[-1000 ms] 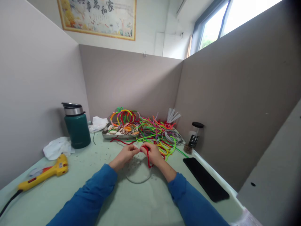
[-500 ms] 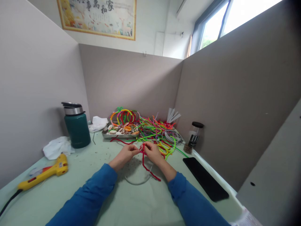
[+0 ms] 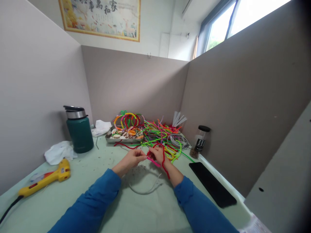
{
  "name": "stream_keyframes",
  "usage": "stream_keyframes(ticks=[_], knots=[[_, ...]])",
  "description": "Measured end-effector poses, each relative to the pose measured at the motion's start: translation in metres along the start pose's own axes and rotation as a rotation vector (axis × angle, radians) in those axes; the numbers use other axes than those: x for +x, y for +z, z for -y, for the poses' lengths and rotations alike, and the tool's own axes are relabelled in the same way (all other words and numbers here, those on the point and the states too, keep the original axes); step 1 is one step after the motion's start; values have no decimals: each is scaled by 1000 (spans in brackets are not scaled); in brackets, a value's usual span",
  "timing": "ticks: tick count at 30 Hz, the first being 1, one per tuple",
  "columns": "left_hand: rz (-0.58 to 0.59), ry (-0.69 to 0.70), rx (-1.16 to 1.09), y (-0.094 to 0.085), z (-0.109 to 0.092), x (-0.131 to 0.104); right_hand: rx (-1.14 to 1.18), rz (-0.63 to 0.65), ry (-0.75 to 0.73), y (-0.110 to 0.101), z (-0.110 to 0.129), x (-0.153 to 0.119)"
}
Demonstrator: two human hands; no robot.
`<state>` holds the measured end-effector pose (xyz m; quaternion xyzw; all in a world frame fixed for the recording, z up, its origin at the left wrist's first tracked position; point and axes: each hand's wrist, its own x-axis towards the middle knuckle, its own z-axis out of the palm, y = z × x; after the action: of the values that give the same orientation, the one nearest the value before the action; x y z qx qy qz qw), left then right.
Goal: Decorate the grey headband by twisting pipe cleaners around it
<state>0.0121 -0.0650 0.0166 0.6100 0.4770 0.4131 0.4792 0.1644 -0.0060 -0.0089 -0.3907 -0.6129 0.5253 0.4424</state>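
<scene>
My left hand (image 3: 131,159) pinches an end of the fuzzy pipe cleaners between thumb and fingertips. Close beside it on the right, my right hand (image 3: 158,155) has its fingers closed on a red pipe cleaner (image 3: 166,166), which arches over the back of that hand and hangs down past the wrist. A short pink pipe cleaner (image 3: 155,162) slants down between the hands from the left fingertips. My fingers partly hide where the two strands meet. Below the hands, a thin grey curved wire (image 3: 143,193) lies on the table.
A metal tray (image 3: 123,140) of wood slices and a heap of coloured pipe cleaners (image 3: 160,131) lie at the back. A green bottle (image 3: 79,134) and yellow glue gun (image 3: 50,178) are left; a jar (image 3: 199,142) and black slab (image 3: 212,184) are right.
The red strand, which hung down between the hands, now loops over my right hand and wrist. The pink strand has come into view. The grey wire has shifted slightly.
</scene>
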Motion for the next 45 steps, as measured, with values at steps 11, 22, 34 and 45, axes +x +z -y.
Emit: stream_keyframes(ticks=[11,22,34,45], knots=[[-31,72,-86,-7,-3,-1,80,86,122,0,6,-12],[-40,54,-135,-9,-2,1,219,61,212,-4,3,-3],[-81,100,-41,-8,-3,2,101,83,224,-4,1,-5],[-217,296,97,-6,1,6,105,123,214,-3,-2,-6]])
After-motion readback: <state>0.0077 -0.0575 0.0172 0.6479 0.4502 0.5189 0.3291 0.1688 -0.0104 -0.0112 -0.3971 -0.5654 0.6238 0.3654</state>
